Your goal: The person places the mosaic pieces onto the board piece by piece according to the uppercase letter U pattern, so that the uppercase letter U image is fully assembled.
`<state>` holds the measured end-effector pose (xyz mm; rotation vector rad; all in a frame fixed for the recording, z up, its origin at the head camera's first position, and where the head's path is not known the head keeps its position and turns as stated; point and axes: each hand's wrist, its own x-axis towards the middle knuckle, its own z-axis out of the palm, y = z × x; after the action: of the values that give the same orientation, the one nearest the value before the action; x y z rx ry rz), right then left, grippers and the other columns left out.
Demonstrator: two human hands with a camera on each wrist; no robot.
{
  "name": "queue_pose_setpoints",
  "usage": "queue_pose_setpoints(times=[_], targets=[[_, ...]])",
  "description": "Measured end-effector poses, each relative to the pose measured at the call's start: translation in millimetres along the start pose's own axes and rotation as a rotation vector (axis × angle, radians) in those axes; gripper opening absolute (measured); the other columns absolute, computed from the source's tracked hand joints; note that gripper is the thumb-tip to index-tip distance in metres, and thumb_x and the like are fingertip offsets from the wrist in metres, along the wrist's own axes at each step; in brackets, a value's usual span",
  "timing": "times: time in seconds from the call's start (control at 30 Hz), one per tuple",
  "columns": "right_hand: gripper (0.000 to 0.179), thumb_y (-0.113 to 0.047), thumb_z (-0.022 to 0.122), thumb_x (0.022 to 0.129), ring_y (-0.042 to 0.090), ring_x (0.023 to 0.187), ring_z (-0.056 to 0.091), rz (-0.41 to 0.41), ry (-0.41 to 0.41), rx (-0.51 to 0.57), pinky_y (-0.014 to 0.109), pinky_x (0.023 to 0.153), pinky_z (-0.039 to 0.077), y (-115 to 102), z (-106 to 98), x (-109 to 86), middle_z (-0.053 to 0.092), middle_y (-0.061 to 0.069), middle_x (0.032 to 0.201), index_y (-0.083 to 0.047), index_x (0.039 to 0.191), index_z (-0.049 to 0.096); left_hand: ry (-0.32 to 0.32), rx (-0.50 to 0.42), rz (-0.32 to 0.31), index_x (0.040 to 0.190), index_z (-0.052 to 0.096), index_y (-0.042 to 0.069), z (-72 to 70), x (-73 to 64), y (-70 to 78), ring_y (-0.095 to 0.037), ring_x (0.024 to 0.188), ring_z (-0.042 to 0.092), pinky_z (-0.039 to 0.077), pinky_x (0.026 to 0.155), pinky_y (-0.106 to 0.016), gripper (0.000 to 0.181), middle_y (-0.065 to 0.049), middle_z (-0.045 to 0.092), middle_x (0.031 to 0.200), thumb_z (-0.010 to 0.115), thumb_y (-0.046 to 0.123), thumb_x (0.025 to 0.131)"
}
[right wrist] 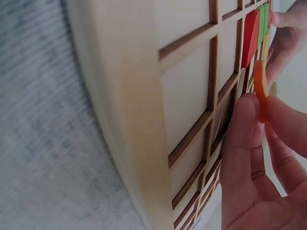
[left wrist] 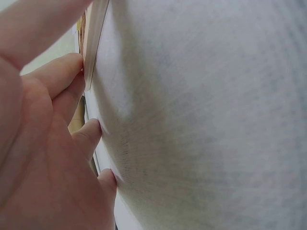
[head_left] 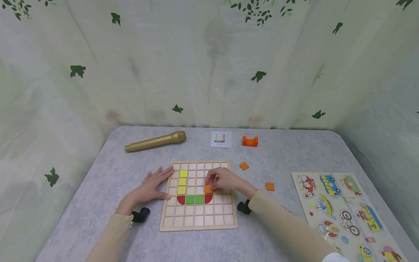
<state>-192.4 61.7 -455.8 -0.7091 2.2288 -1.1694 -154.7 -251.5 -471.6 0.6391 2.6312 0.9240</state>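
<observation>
A wooden grid board (head_left: 198,229) lies on the table. My left hand (head_left: 148,188) rests at its left edge with fingers spread, index fingertip and thumb touching the frame. Over the board, my right hand (head_left: 226,179) pinches an orange square tile (right wrist: 260,91) between thumb and finger. The tile is tilted on edge in the right wrist view, just above the right red quarter-round tile (head_left: 208,199) in the head view. Two green tiles (head_left: 190,199) lie between that one and another red quarter-round tile (head_left: 181,199). Three yellow tiles (head_left: 182,181) form a column above the left red one.
Two loose orange tiles (head_left: 270,186) lie right of the board. Behind it are a pattern card (head_left: 220,139) with a coloured U shape, an orange notched block (head_left: 250,141) and a gold microphone (head_left: 155,142). A vehicle picture board (head_left: 334,207) occupies the right side.
</observation>
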Motion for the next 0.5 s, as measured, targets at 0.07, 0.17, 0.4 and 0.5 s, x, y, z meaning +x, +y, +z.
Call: queue_pose_setpoints(times=[0.07, 0.17, 0.4, 0.5], targets=[[0.013, 0.003, 0.065, 0.085, 0.013, 0.063, 0.054, 0.021, 0.006, -0.020, 0.024, 0.057, 0.048, -2, 2, 0.5, 0.059, 0.000, 0.074, -0.010, 0.085, 0.067, -0.003, 0.005, -0.004, 0.151, 0.026, 0.004, -0.3, 0.1, 0.0, -0.045, 0.141, 0.002, -0.007, 0.106, -0.064, 0.097, -0.017, 0.018, 0.156, 0.076, 0.043, 0.077], [0.013, 0.002, 0.065, 0.084, 0.013, 0.062, 0.054, 0.039, 0.014, -0.070, 0.025, 0.057, 0.048, -6, 4, 0.6, 0.059, 0.000, 0.072, -0.011, 0.084, 0.066, -0.014, 0.004, -0.013, 0.151, 0.026, 0.005, -0.8, 0.5, 0.1, -0.044, 0.142, 0.001, -0.007, 0.106, -0.063, 0.098, -0.016, 0.017, 0.157, 0.076, 0.044, 0.077], [0.017, 0.004, 0.065, 0.081, 0.011, 0.067, 0.050, -0.014, 0.038, -0.239, 0.025, 0.063, 0.043, -12, 6, 0.9, 0.056, -0.005, 0.070, -0.013, 0.081, 0.065, -0.024, 0.010, -0.029, 0.152, 0.025, 0.005, -0.5, 1.3, 0.1, -0.042, 0.142, 0.001, -0.008, 0.107, -0.062, 0.098, -0.015, 0.017, 0.157, 0.076, 0.044, 0.077], [0.017, 0.004, 0.066, 0.081, 0.011, 0.069, 0.050, -0.029, 0.044, -0.279, 0.025, 0.065, 0.042, -12, 6, 0.6, 0.056, -0.006, 0.071, -0.013, 0.081, 0.066, -0.021, 0.012, -0.028, 0.152, 0.025, 0.005, -0.1, 1.3, -0.2, -0.043, 0.142, 0.001, -0.008, 0.107, -0.062, 0.098, -0.015, 0.017, 0.157, 0.076, 0.044, 0.077]])
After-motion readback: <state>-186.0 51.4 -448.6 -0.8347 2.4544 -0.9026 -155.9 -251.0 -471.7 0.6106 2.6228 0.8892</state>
